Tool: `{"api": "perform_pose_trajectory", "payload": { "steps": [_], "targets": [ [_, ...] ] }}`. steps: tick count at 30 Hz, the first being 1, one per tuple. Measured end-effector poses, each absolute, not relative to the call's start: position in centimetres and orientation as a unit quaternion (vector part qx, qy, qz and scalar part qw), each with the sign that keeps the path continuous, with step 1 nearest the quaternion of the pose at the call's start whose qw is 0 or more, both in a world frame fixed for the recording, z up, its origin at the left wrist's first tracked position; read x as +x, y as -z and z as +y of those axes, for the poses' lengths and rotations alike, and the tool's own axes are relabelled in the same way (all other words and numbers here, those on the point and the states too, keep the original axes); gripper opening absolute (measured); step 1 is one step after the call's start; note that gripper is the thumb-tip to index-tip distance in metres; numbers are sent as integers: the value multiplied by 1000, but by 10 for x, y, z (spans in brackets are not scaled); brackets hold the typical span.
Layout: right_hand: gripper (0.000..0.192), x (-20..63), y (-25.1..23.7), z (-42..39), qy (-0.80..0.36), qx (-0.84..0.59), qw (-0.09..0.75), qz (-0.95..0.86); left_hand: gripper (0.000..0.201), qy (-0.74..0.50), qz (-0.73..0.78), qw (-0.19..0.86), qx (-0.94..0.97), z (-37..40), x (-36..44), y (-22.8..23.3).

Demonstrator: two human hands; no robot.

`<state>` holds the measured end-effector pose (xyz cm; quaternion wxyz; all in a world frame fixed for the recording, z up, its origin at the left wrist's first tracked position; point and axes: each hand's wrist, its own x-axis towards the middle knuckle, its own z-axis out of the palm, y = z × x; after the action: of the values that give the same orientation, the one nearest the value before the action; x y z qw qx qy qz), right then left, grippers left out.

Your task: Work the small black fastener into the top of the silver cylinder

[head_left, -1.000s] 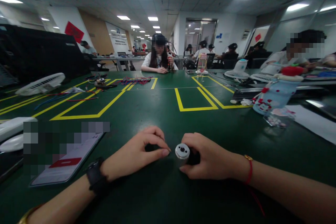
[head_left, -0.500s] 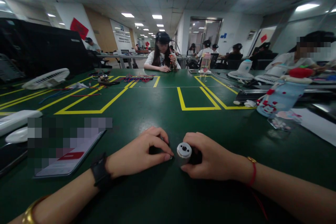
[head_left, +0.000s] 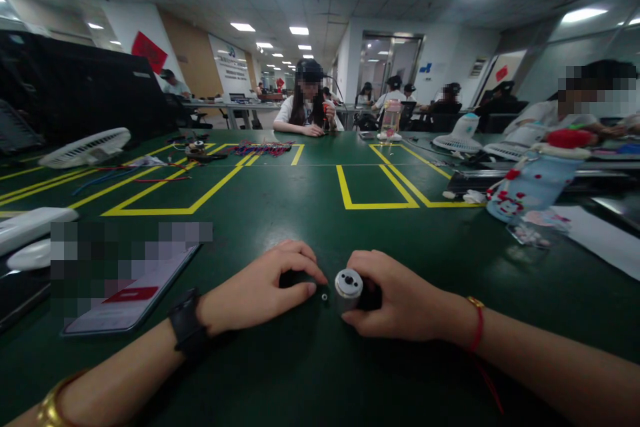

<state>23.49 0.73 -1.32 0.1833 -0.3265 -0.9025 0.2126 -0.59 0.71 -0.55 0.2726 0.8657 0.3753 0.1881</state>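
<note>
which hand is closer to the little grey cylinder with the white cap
Right. The right hand is wrapped around the grey cylinder, gripping it. The left hand lies just to its left, not touching it.

Upright grey-capped cylinder; tiny ring beside

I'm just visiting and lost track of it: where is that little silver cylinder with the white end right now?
The small cylinder stands on the green table low in the head view, just right of centre, gripped by the right hand, with the left hand just beside it.
</note>
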Motion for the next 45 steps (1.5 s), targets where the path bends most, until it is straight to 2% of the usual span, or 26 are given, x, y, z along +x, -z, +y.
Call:
{"api": "perform_pose_trajectory", "payload": {
  "steps": [33,41,45],
  "targets": [
    [23,234,16,10,-219,-329,175,-902,17,-160,382,264,871,5,-6,7],
    [24,235,17,8,-217,-328,177,-902,10,-175,374,269,870,5,-5,9],
    [23,235,15,8,-213,-329,173,-903,11,-240,386,300,839,4,-1,4]
  ]
}}
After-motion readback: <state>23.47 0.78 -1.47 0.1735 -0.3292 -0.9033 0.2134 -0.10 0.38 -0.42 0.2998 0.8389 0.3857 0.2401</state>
